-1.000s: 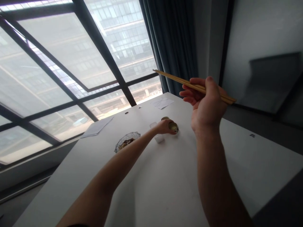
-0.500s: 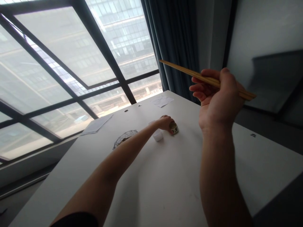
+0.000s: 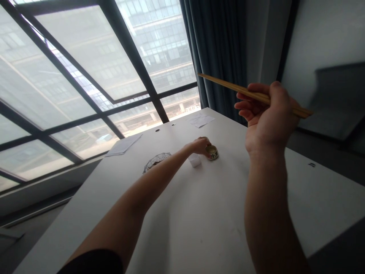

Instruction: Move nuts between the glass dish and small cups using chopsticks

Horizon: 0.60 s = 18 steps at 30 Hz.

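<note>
Cup (image 3: 211, 153) straightened (dark markings showing), against left fingers (image 3: 204, 142)

1. The left hand (image 3: 201, 146) reaches far across the white counter (image 3: 199, 213), its fingers gripping the far left side of a small patterned cup (image 3: 212, 153) with dark markings.
2. A translucent white container (image 3: 195, 160) sits just left of that cup, partly behind the forearm.
3. Further left, a clear glass bowl (image 3: 156, 158) is partly hidden by the same arm.
4. The right hand (image 3: 269, 121) holds wooden chopsticks (image 3: 236, 87) raised above the counter, tips pointing left.
5. Loose papers (image 3: 124, 145) lie near the window (image 3: 91, 49); a dark curtain (image 3: 219, 45) hangs beside it.
</note>
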### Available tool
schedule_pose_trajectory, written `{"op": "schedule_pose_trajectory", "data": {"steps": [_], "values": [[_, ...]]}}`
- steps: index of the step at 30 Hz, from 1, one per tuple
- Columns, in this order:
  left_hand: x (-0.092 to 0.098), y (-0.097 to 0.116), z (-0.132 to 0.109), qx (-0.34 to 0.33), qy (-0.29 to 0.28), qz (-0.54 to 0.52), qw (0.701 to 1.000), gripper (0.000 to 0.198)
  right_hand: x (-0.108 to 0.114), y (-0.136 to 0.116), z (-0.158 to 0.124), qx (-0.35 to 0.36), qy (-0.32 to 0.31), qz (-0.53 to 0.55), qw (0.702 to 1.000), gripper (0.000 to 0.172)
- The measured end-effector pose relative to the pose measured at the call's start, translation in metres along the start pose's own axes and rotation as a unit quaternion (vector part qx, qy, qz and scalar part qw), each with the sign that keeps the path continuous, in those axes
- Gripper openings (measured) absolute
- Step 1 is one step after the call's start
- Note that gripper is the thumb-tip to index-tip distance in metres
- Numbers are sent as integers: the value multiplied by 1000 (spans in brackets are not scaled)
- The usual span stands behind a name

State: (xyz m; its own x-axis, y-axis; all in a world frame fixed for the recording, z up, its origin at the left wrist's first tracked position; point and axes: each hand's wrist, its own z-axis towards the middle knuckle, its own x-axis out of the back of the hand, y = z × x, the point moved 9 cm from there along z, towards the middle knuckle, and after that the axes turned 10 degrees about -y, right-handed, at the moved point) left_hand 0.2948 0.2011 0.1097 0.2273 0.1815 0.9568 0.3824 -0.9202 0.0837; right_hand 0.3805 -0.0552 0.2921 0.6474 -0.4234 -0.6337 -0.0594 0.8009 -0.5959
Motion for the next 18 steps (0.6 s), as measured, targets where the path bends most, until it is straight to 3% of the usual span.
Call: {"op": "schedule_pose_trajectory", "data": {"steps": [8,14,18], "values": [[38,-45,-5,84,94,-72,989,34,2,-4,-1,14,-1,2,1000,36],[21,-55,9,96,47,-75,991,34,3,-1,-1,2,1,4,1000,34],[14,-62,15,113,48,-55,991,34,5,0,0,-1,7,5,1000,35]]}}
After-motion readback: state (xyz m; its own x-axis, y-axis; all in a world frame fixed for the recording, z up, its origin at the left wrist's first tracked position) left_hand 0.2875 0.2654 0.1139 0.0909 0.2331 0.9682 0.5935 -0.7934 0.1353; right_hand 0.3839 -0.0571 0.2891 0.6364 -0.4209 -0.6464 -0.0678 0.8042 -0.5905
